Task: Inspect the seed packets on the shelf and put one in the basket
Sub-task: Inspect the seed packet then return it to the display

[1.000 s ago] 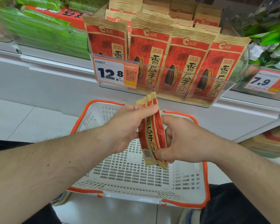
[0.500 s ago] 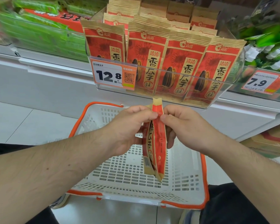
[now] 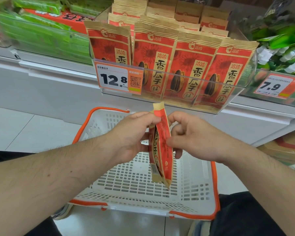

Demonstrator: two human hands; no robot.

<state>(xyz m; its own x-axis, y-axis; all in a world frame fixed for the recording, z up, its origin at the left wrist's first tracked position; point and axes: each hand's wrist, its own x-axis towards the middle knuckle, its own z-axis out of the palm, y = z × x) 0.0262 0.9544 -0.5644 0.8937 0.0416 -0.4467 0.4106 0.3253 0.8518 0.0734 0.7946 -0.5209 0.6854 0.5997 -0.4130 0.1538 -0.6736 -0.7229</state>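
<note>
Red and kraft-brown, the seed packet [image 3: 161, 147] hangs edge-on and upright above the white basket [image 3: 201, 176] with its orange rim, barcode near its lower left corner. The left hand [image 3: 134, 135] pinches its upper edge; the right hand [image 3: 192, 138] pinches its right side. Matching packets [image 3: 186, 68] stand on the far shelf behind a 12.8 price tag [image 3: 118, 79]

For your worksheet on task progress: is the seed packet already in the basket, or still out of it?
Still out. Both hands, left and right, pinch the seed packet upright above the basket; nothing lies on its slotted floor.
</note>
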